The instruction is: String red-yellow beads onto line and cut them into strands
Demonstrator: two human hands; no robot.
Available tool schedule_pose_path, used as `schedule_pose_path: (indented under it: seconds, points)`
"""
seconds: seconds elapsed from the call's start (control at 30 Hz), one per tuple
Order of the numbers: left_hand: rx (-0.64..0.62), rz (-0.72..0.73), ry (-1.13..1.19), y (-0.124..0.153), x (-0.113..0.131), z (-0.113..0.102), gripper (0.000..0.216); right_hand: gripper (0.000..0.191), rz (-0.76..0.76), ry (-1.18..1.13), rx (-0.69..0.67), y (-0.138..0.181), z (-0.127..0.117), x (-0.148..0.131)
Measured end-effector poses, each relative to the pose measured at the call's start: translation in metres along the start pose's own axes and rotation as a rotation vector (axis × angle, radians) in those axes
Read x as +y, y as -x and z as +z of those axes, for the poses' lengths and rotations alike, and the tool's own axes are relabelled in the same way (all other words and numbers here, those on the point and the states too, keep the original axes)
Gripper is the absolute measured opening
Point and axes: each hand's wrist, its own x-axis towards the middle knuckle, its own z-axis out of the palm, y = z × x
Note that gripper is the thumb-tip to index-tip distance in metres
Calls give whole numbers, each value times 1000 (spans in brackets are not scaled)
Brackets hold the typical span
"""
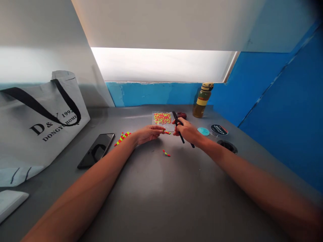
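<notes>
Black pliers [179, 129] clenched in the right hand [188, 131], left fingers [157, 128] pinched shut on a short neon bead strip [167, 132], clear bag [169, 126] of orange-yellow beads [163, 118] just behind, on a gray table [151, 174]

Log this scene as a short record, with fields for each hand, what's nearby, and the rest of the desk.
Left hand: pinches short bead strip, red and yellow
Right hand: holds black tool
Nearby: clear bag of beads; loose bead strips
Rest: phone; tote bag; bottle; spool
</notes>
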Motion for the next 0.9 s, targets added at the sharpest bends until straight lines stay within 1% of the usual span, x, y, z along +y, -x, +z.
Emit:
schedule_pose_path:
  seconds: [0.1, 0.17, 0.27, 0.4, 0.73, 0.9]
  points:
    - [16, 2, 4, -2, -2, -2, 34, 37, -14, 259, 14, 2, 7, 6]
    - [21, 8, 12, -2, -2, -2, 36, 37, -20, 404, -18, 5, 12, 9]
    - [5, 20, 13, -1, -1, -1, 41, 33, -35, 496, -69, 8, 15, 12]
    - [-17, 22, -12, 2, 1, 2, 42, 28, -56, 523, -84, 8, 17, 14]
    - [-35, 0, -45, 3, 1, 0, 43, 32, -119, 450, -92, 1, 23, 20]
    - [-40, -6, -40, -2, 0, -1, 33, 29, -137, 480, -93, 0, 25, 22]
